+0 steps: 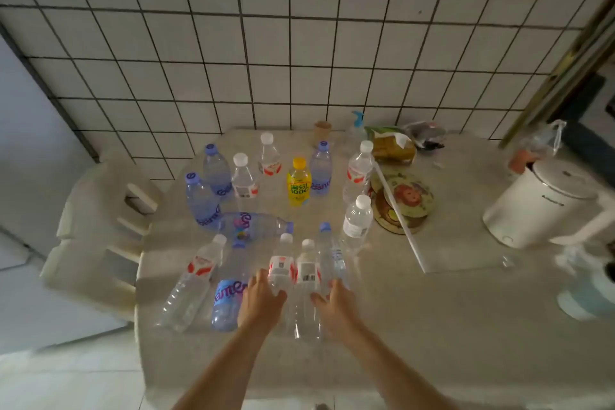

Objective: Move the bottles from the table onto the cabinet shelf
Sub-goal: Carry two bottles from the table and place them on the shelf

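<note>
The left hand (263,298) is seen reaching forward over the near part of the pale stone-look table (416,316), its fingers loosely spread and laid against the side of a clear plastic bottle with a white cap and red-and-white label (282,268); no full wrap is shown, so it is taken as touching, not yet gripping. The right hand (336,301) is placed likewise, fingers relaxed and partly spread, its thumb just beside a clear bottle with a white cap and barcode label (307,280) and its fingertips near a slim clear bottle with a blue cap (327,253). Nothing is held by either hand.

The step in hand is judged to be a two-handed pick of the nearest upright bottles. It would be done well if each bottle were closed on at mid-body, below the label, and lifted straight up, since the neighbours stand close and could be tipped. A blue-labelled clear bottle (229,296) and another clear red-labelled bottle (196,280) stand just left of the left hand; a blue-capped bottle lying on its side (256,225) lies beyond.

Farther out, more bottles stand upright, among them a yellow drink bottle with a yellow cap (299,183). A white electric kettle (539,203) stands well apart to the right. The cabinet shelf is not in view.
</note>
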`<act>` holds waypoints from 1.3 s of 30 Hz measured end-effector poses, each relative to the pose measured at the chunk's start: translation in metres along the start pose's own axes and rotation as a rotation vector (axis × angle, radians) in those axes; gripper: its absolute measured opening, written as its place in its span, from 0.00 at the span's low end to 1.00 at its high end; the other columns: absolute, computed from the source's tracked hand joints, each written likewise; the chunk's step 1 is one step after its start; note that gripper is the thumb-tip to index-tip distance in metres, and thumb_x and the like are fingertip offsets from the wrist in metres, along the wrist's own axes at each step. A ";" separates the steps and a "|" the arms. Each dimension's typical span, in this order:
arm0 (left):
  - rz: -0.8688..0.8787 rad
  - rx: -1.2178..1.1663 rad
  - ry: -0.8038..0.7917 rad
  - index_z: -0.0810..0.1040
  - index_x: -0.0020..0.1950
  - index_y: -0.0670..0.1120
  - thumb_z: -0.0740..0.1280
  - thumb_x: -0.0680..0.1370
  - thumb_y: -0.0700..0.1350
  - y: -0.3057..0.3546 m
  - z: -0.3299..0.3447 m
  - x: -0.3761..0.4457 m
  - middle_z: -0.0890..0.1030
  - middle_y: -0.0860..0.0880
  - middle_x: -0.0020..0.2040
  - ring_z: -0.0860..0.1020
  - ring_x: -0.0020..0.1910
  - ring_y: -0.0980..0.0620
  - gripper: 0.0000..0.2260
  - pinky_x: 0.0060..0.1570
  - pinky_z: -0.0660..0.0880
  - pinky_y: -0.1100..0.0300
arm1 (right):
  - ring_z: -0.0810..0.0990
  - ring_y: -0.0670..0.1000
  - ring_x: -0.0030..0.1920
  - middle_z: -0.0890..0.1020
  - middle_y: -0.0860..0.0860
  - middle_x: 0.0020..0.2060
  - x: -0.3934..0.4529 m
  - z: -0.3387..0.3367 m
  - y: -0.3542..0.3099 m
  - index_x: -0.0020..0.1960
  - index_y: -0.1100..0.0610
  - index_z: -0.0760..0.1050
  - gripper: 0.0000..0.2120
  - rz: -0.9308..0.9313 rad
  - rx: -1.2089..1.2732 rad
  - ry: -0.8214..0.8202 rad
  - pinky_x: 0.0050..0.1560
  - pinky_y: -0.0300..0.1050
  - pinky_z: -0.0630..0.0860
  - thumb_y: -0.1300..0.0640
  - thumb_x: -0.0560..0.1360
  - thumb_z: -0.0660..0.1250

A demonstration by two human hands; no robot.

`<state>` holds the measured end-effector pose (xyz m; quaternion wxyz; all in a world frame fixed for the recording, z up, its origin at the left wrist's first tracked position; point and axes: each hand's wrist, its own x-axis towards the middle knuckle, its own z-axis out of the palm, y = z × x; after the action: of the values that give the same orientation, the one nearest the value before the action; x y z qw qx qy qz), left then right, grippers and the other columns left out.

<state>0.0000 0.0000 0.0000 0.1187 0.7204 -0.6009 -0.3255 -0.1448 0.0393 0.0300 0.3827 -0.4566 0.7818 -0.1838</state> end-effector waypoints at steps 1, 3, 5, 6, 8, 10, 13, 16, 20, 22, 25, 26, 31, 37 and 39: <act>-0.038 -0.036 -0.004 0.69 0.64 0.44 0.67 0.73 0.46 0.001 0.002 0.007 0.77 0.42 0.60 0.77 0.57 0.41 0.20 0.53 0.74 0.51 | 0.77 0.57 0.60 0.79 0.58 0.60 0.007 0.006 0.000 0.65 0.62 0.68 0.24 0.027 -0.013 -0.031 0.58 0.45 0.72 0.49 0.76 0.66; -0.114 -0.098 -0.021 0.69 0.64 0.42 0.69 0.73 0.47 0.003 0.006 0.019 0.77 0.40 0.60 0.77 0.58 0.39 0.21 0.52 0.73 0.52 | 0.78 0.56 0.60 0.79 0.58 0.61 0.018 0.014 -0.002 0.66 0.61 0.67 0.24 0.051 -0.017 -0.067 0.58 0.46 0.74 0.50 0.75 0.67; -0.198 -0.150 -0.056 0.69 0.65 0.42 0.70 0.73 0.48 0.006 0.012 0.030 0.77 0.39 0.61 0.76 0.58 0.39 0.23 0.51 0.72 0.54 | 0.78 0.53 0.57 0.78 0.56 0.61 0.030 0.024 0.000 0.66 0.60 0.66 0.23 0.073 -0.031 -0.112 0.54 0.43 0.74 0.53 0.75 0.66; -0.216 -0.175 -0.066 0.69 0.65 0.42 0.70 0.73 0.49 0.005 0.015 0.033 0.77 0.40 0.61 0.77 0.58 0.40 0.24 0.52 0.72 0.54 | 0.77 0.52 0.55 0.77 0.56 0.60 0.031 0.028 -0.001 0.66 0.60 0.65 0.22 0.090 -0.026 -0.130 0.51 0.42 0.73 0.54 0.75 0.66; -0.233 -0.199 -0.085 0.69 0.66 0.41 0.71 0.72 0.50 0.006 0.019 0.037 0.76 0.40 0.62 0.76 0.59 0.41 0.26 0.54 0.72 0.54 | 0.78 0.54 0.52 0.77 0.56 0.56 0.040 0.040 -0.004 0.64 0.59 0.66 0.20 0.139 0.032 -0.090 0.48 0.43 0.73 0.53 0.75 0.64; -0.242 -0.200 -0.123 0.66 0.67 0.41 0.72 0.72 0.53 0.005 0.025 0.043 0.74 0.40 0.64 0.75 0.62 0.41 0.30 0.57 0.71 0.54 | 0.81 0.55 0.48 0.81 0.56 0.49 0.055 0.060 0.004 0.61 0.59 0.72 0.23 0.169 0.124 -0.032 0.48 0.48 0.78 0.44 0.75 0.60; -0.276 -0.188 -0.151 0.66 0.67 0.41 0.73 0.69 0.56 0.002 0.025 0.051 0.75 0.39 0.65 0.75 0.63 0.40 0.34 0.59 0.70 0.53 | 0.82 0.57 0.52 0.81 0.56 0.53 0.082 0.092 0.022 0.62 0.55 0.73 0.31 0.230 0.266 0.045 0.55 0.55 0.79 0.34 0.71 0.55; -0.279 -0.188 -0.208 0.65 0.67 0.42 0.72 0.70 0.58 0.002 0.024 0.058 0.74 0.40 0.64 0.75 0.61 0.41 0.34 0.57 0.71 0.54 | 0.74 0.55 0.58 0.71 0.56 0.63 0.056 0.061 -0.015 0.70 0.57 0.62 0.21 0.231 -0.057 -0.014 0.43 0.27 0.67 0.52 0.80 0.57; -0.290 -0.187 -0.228 0.67 0.66 0.42 0.73 0.69 0.56 0.002 0.021 0.066 0.77 0.41 0.61 0.78 0.57 0.41 0.32 0.52 0.72 0.56 | 0.74 0.54 0.51 0.72 0.61 0.60 0.068 0.070 -0.009 0.69 0.63 0.64 0.27 0.218 0.054 0.126 0.42 0.28 0.71 0.54 0.75 0.68; -0.310 -0.201 -0.244 0.68 0.66 0.42 0.73 0.69 0.53 0.002 0.018 0.068 0.78 0.41 0.60 0.78 0.56 0.40 0.30 0.50 0.73 0.56 | 0.74 0.64 0.60 0.69 0.68 0.64 0.072 0.080 -0.013 0.70 0.72 0.61 0.28 0.172 -0.190 0.122 0.59 0.49 0.73 0.56 0.78 0.64; -0.318 -0.211 -0.266 0.69 0.66 0.42 0.73 0.68 0.52 0.001 0.014 0.069 0.78 0.41 0.60 0.78 0.56 0.40 0.30 0.51 0.74 0.56 | 0.67 0.64 0.68 0.62 0.66 0.71 0.061 0.087 -0.019 0.75 0.65 0.50 0.25 0.196 -0.266 0.076 0.63 0.43 0.69 0.62 0.81 0.53; -0.311 -0.212 -0.267 0.68 0.66 0.43 0.73 0.68 0.53 0.001 0.014 0.069 0.78 0.41 0.60 0.79 0.56 0.40 0.30 0.53 0.76 0.54 | 0.71 0.61 0.65 0.66 0.63 0.69 0.058 0.082 -0.025 0.75 0.61 0.53 0.25 0.232 -0.186 0.102 0.57 0.39 0.70 0.60 0.80 0.55; -0.290 -0.192 -0.297 0.69 0.65 0.42 0.75 0.68 0.53 0.001 0.006 0.070 0.78 0.41 0.58 0.80 0.54 0.41 0.31 0.49 0.77 0.53 | 0.76 0.56 0.61 0.72 0.56 0.63 0.063 0.076 -0.032 0.70 0.59 0.58 0.28 0.273 -0.112 0.115 0.57 0.46 0.73 0.50 0.75 0.63; -0.309 -0.201 -0.355 0.71 0.62 0.41 0.75 0.69 0.52 -0.001 -0.008 0.075 0.79 0.43 0.52 0.78 0.43 0.46 0.28 0.40 0.74 0.58 | 0.78 0.48 0.38 0.77 0.48 0.37 0.059 0.053 -0.035 0.40 0.51 0.69 0.09 0.252 0.165 0.081 0.39 0.41 0.78 0.52 0.73 0.69; -0.294 -0.228 -0.354 0.73 0.60 0.41 0.76 0.68 0.52 -0.005 -0.011 0.078 0.79 0.44 0.49 0.78 0.41 0.47 0.27 0.40 0.74 0.60 | 0.79 0.47 0.39 0.77 0.47 0.37 0.055 0.048 -0.035 0.41 0.52 0.69 0.12 0.258 0.190 0.083 0.38 0.39 0.77 0.52 0.70 0.72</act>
<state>0.0157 -0.0743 -0.0200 0.0434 0.7136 -0.4607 -0.5260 -0.1038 -0.0228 -0.0023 0.4122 -0.3060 0.8282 -0.2248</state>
